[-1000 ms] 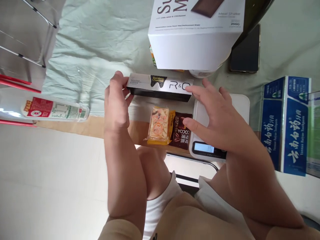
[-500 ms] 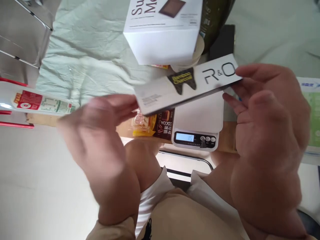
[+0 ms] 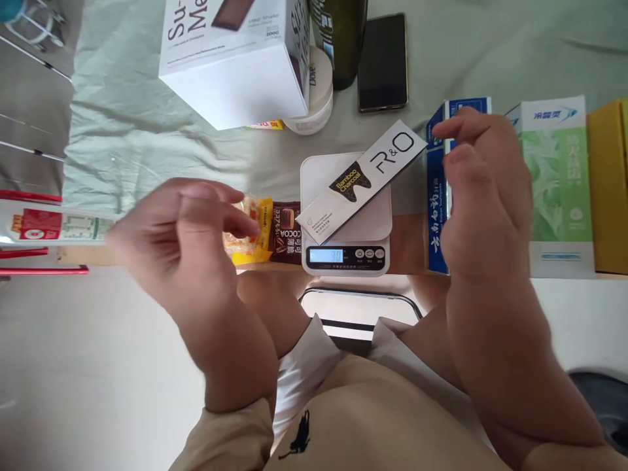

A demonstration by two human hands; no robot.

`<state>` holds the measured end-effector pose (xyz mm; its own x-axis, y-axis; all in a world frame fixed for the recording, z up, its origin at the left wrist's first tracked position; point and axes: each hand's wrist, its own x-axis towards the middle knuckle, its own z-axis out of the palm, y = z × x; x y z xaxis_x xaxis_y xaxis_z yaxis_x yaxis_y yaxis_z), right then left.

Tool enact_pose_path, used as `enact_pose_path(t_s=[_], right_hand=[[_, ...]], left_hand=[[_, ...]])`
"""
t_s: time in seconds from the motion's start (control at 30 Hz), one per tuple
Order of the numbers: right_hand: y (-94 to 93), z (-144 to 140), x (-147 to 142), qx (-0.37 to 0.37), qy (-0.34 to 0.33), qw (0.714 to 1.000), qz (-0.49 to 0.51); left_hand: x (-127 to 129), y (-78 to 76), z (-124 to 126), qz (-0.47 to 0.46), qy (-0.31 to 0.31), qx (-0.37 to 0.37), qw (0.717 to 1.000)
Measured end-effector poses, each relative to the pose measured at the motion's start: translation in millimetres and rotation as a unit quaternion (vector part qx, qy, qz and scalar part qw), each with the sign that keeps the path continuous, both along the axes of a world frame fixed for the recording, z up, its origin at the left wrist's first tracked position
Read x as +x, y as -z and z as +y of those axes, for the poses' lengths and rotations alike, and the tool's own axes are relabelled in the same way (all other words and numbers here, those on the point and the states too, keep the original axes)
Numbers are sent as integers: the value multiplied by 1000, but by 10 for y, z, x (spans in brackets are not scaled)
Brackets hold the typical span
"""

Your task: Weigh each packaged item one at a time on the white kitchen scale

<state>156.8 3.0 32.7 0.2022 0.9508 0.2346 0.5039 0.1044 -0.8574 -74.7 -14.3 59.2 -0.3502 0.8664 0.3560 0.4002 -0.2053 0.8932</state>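
A white R&O bamboo charcoal toothpaste box lies slanted across the white kitchen scale, overhanging its platform at both ends. The scale's lit display seems to read 30. My left hand hovers left of the scale, fingers apart and holding nothing, partly over a yellow-edged snack packet. Beside that packet lies a brown cocoa packet. On the right, my right hand is off the box too, its fingers parted and nothing in them. It covers part of a blue toothpaste box.
A big white carton stands at the back, near a white Dove tub, a dark green bottle and a black phone. To the right are a green-and-white box and a yellow-brown box. A white bottle lies far left.
The toothpaste box has gone from between both hands down onto the scale. Both hands have let go and drawn apart. The display reading has risen. The camera view has shifted.
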Motion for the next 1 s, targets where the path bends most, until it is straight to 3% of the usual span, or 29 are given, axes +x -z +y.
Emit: enact_pose_path(t_s=[0.07, 0.13, 0.37, 0.57, 0.67, 0.83, 1.0], right_hand=[[-37, -41, 16, -6, 0, 1000, 4], [-45, -57, 9, -17, -12, 1000, 10], [3, -31, -29, -31, -11, 999, 30], [74, -69, 15, -26, -32, 998, 43], [55, -94, 28, -40, -21, 999, 18], [38, -108, 38, -98, -32, 995, 10], [137, -106, 29, -150, -63, 986, 40]], left_hand=[[16, 28, 21, 22, -4, 79, 997], [45, 62, 43, 26, 13, 113, 993], [42, 229, 198, 15, 95, 91, 991], [28, 451, 310, 93, 153, 57, 982], [108, 466, 271, 91, 177, -24, 980], [300, 316, 221, 103, 195, -202, 954], [397, 209, 262, 189, 207, -265, 923]])
